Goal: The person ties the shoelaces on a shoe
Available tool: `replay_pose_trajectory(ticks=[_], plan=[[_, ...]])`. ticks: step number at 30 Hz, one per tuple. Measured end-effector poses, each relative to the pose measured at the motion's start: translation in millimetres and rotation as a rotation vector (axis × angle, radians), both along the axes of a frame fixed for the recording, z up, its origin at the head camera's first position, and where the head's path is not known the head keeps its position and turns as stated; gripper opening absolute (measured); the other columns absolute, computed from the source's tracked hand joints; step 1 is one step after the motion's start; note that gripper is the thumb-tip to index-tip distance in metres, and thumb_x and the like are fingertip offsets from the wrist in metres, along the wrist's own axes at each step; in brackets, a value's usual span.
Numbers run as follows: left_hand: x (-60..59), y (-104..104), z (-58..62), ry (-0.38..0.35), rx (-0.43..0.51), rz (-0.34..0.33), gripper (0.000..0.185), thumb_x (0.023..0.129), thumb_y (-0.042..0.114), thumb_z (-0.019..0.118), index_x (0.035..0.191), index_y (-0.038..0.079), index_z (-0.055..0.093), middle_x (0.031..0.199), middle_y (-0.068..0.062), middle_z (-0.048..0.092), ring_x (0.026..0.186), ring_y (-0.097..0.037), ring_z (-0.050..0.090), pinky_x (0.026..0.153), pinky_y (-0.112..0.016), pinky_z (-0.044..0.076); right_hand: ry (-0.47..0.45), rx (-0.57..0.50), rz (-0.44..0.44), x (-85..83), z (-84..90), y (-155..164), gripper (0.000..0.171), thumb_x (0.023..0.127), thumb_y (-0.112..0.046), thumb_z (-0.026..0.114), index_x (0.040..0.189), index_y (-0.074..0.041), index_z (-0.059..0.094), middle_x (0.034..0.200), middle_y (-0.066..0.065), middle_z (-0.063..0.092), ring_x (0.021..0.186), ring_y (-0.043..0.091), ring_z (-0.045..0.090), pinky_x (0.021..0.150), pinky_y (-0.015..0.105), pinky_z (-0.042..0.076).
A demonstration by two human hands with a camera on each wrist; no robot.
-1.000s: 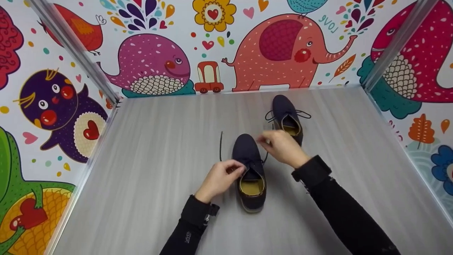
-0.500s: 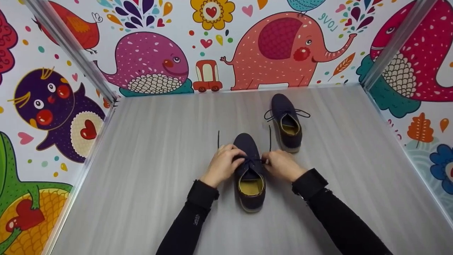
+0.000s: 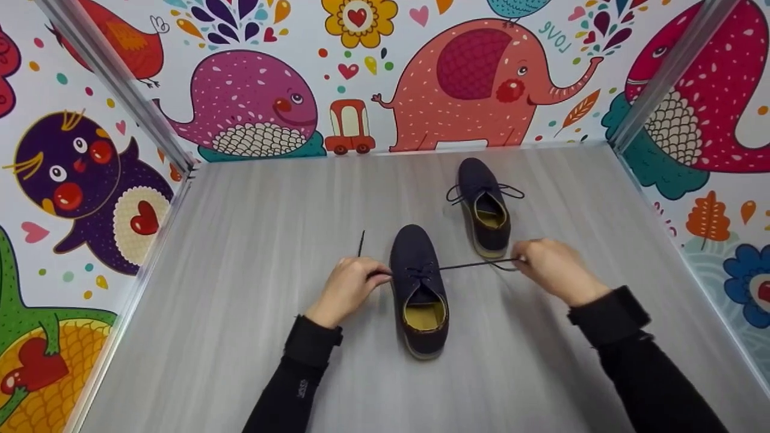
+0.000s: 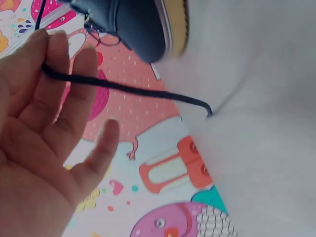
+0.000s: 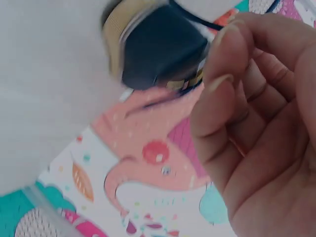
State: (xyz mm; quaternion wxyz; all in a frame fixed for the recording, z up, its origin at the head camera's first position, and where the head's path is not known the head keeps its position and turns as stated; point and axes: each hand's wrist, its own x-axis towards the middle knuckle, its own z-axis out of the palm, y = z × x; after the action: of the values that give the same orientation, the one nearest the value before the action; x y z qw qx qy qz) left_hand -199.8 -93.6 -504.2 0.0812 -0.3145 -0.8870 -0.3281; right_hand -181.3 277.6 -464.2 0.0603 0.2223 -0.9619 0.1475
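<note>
A dark navy shoe (image 3: 419,288) with a yellow lining lies toe-away at the middle of the grey tabletop (image 3: 252,252). My left hand (image 3: 364,276) pinches the left end of its shoelace (image 3: 475,264) just beside the shoe; the loose tip (image 3: 361,240) points away from me. My right hand (image 3: 524,260) pinches the other end and holds it taut out to the right. In the left wrist view the shoelace (image 4: 128,88) crosses my fingers (image 4: 54,84) below the shoe (image 4: 133,24). The right wrist view shows my curled fingers (image 5: 237,98) close to a blurred shoe (image 5: 160,47).
A second navy shoe (image 3: 484,204) with its laces lying loose sits behind and to the right, close to the taut lace. Cartoon-printed walls (image 3: 469,78) enclose the table at the back and on both sides, with metal corner posts (image 3: 120,90).
Both hands were at the shoe's lacing half a second ago. My right hand has pulled its lace end far out to the right; my left hand drew back slightly left.
</note>
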Motion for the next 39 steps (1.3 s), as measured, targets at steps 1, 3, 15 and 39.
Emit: replay_pose_trajectory(ticks=[1,3,15,39], plan=[[1.9,-4,1.1,0.007,-0.001,0.000,0.009,0.090,0.016,0.073,0.093,0.009,0.078,0.090,-0.002,0.073,0.083,-0.019,0.069,0.081,-0.040,0.050,0.003,0.007,-0.003,2.8,3.0,6,0.008,0.083,0.000,0.075,0.083,-0.006,0.070,0.079,0.007,0.071,0.069,0.027,0.067,0.060,0.044,0.053],[5.5,-11,3.0,0.015,0.002,0.001,0.009,0.090,0.014,0.073,0.093,0.008,0.078,0.088,-0.003,0.073,0.081,-0.019,0.069,0.078,-0.038,0.052,0.005,0.019,-0.012,8.1,7.7,18,0.009,0.083,0.001,0.074,0.082,-0.007,0.070,0.078,0.007,0.070,0.069,0.026,0.066,0.060,0.044,0.053],[21.9,-8,8.6,-0.043,0.002,-0.057,0.012,0.095,0.014,0.068,0.098,0.007,0.077,0.092,-0.004,0.073,0.082,-0.016,0.069,0.075,-0.032,0.055,-0.071,-0.134,0.010,27.4,6.5,21,0.008,0.090,-0.009,0.074,0.082,-0.012,0.072,0.064,-0.012,0.060,0.055,0.002,0.052,0.053,0.027,0.045],[8.1,26,16.6,-0.074,0.076,-0.033,0.015,0.097,0.019,0.066,0.102,0.010,0.077,0.100,-0.002,0.073,0.090,-0.014,0.067,0.080,-0.031,0.053,-0.118,-0.873,0.114,19.4,60.4,-92,0.006,0.088,-0.005,0.074,0.093,-0.002,0.071,0.082,0.004,0.074,0.070,0.015,0.070,0.061,0.024,0.054]])
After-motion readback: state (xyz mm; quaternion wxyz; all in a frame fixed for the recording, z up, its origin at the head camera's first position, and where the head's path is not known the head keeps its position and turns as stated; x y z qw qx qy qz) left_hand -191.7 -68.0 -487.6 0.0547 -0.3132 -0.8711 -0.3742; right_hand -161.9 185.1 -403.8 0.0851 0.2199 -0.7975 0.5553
